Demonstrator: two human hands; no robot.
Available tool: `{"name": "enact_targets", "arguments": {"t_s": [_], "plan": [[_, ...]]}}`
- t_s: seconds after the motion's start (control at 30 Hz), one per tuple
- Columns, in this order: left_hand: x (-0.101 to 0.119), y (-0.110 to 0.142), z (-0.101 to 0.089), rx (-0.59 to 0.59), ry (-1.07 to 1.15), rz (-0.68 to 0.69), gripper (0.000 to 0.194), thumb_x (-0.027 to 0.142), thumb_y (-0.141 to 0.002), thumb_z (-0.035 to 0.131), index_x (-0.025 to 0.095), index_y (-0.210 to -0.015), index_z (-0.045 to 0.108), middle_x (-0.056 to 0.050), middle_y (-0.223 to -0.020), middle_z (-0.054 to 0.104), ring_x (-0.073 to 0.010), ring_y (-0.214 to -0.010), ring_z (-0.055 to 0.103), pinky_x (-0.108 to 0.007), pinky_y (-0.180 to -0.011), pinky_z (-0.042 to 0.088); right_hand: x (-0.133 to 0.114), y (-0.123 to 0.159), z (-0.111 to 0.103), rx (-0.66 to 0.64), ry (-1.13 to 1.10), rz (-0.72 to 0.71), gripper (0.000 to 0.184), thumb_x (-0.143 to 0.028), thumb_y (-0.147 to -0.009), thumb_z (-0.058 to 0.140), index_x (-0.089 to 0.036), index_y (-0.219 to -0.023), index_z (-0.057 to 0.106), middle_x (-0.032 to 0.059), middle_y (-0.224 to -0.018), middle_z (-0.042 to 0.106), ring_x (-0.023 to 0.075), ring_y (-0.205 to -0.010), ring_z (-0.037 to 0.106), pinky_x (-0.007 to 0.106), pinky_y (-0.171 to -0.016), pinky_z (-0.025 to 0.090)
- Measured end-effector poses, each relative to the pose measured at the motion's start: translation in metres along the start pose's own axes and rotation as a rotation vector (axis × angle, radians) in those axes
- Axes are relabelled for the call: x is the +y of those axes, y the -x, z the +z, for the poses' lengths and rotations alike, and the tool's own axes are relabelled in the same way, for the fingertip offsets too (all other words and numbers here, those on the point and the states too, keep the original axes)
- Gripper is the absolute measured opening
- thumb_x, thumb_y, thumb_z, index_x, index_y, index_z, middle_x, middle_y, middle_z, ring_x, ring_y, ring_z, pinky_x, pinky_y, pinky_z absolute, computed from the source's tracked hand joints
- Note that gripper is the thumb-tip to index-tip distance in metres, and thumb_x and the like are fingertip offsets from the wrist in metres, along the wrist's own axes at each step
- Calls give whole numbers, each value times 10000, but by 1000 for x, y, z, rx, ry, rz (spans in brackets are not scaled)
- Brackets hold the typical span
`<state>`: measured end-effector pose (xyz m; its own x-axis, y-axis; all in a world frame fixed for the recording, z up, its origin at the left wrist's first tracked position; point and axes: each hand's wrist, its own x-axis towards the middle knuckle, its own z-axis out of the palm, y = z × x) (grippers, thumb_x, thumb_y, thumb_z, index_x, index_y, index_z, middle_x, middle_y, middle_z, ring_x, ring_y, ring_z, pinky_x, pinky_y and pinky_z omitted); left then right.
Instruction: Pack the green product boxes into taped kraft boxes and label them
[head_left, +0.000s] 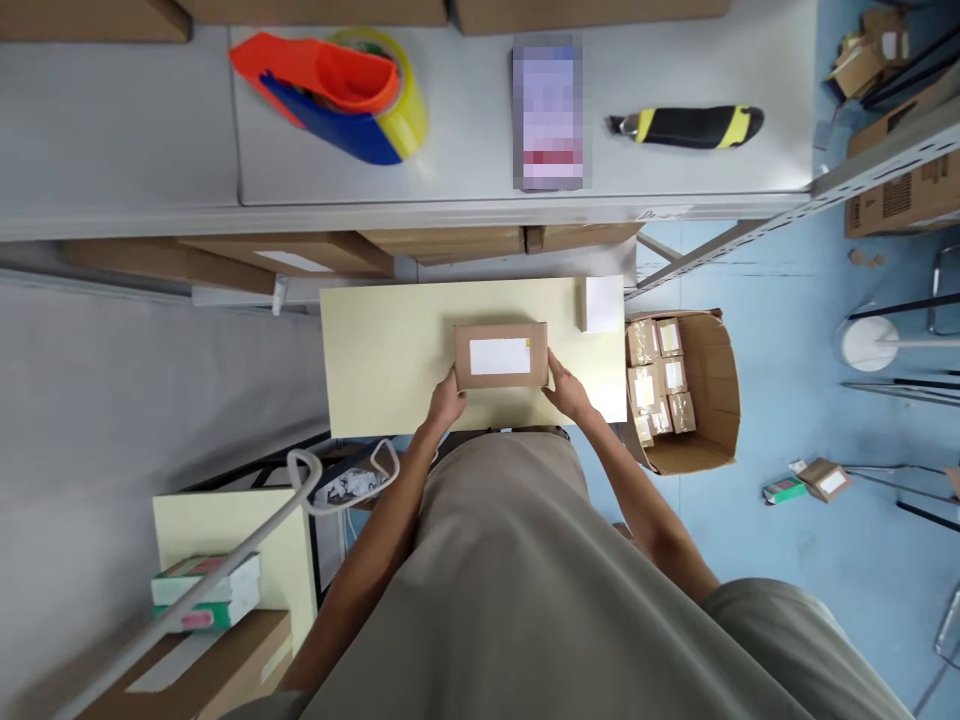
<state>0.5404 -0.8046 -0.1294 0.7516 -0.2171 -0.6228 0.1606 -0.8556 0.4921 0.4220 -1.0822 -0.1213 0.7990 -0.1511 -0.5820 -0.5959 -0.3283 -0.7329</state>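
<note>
A brown cardboard box (500, 381) with a white label (499, 356) on top is at the middle of the pale yellow table (390, 350). My left hand (448, 402) grips its near left corner, the fingers partly hidden by the box. On the opposite end, my right hand (568, 390) is closed against the right side, thumb toward the near face. A stack of white paper slips (603, 305) sits at the table's far right corner, beyond my right hand.
On the grey shelf (465, 160) ahead are a tape dispenser (322, 75), a blurred-out purple item (548, 115) and a yellow-black utility knife (686, 127). Right of the table, a large open carton (712, 390) holds several small boxes. Left, a white bent rod (247, 545) crosses a side table (289, 540).
</note>
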Motion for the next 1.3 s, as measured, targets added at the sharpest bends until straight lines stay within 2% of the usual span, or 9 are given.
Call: {"name": "enact_targets", "arguments": {"t_s": [0.13,0.27,0.37,0.5,0.7,1.0,1.1,1.17,1.3], "plan": [[2,4,-7,143,5,99,987,73,-807,632,125,-1754,358,-235,-1671,562,-386,-1514,599,-515,-1256,496,-1,-6,-34,63,67,-55,799,-126,-941,570,-213,-1726,449,81,-1776,456,332,-1684,365,579,-1422,270],[48,1,-14,312,58,260,670,187,-992,526,148,-1661,526,-183,-1660,592,-321,-1544,574,-486,-1313,441,2,-44,-97,228,213,-157,641,-165,-1023,538,-159,-1663,526,130,-1797,412,346,-1711,295,629,-1432,200],[102,-3,-6,230,126,388,484,268,-1094,458,209,-1531,657,-123,-1486,746,-286,-1444,666,-479,-1281,474,6,-92,-141,260,331,-195,626,-218,-1016,654,-151,-1630,549,153,-1811,379,371,-1714,277,664,-1415,217],[163,0,21,80,161,459,446,324,-1136,445,211,-1498,680,-96,-1434,780,-281,-1346,732,-441,-1193,545,12,-153,-170,197,521,-208,788,-259,-928,854,-108,-1629,526,225,-1805,361,406,-1702,292,683,-1381,257],[183,20,63,-107,155,510,463,321,-1130,442,204,-1512,677,-82,-1428,784,-282,-1312,747,-423,-1185,555,21,-191,-183,77,665,-237,757,-349,-844,971,-81,-1483,665,284,-1557,631,441,-1545,506,693,-1333,305],[173,20,80,-151,122,496,475,331,-1113,457,243,-1528,671,-73,-1426,785,-293,-1368,709,-448,-1217,531,13,-160,-183,231,673,-368,344,-296,-1101,636,-157,-1400,733,202,-1499,659,390,-1447,568,627,-1322,353],[175,17,84,-149,112,504,472,308,-1109,462,235,-1527,669,-74,-1426,784,-280,-1371,706,-445,-1230,522,9,-148,-182,259,628,-351,466,-310,-1106,614,-135,-1537,629,223,-1647,547,423,-1571,451,654,-1342,315],[175,16,87,-158,107,512,469,289,-1105,464,228,-1521,672,-78,-1426,784,-273,-1371,706,-444,-1229,524,10,-141,-180,234,613,-355,706,-367,-1059,713,-123,-1674,466,225,-1784,383,435,-1672,305,677,-1370,256],[176,16,94,-191,92,531,474,241,-1080,481,222,-1512,677,-88,-1434,779,-273,-1366,709,-451,-1235,524,22,-128,-174,24,618,-365,1019,-420,-916,900,-109,-1726,366,230,-1851,230,421,-1736,180,662,-1399,209]]}}
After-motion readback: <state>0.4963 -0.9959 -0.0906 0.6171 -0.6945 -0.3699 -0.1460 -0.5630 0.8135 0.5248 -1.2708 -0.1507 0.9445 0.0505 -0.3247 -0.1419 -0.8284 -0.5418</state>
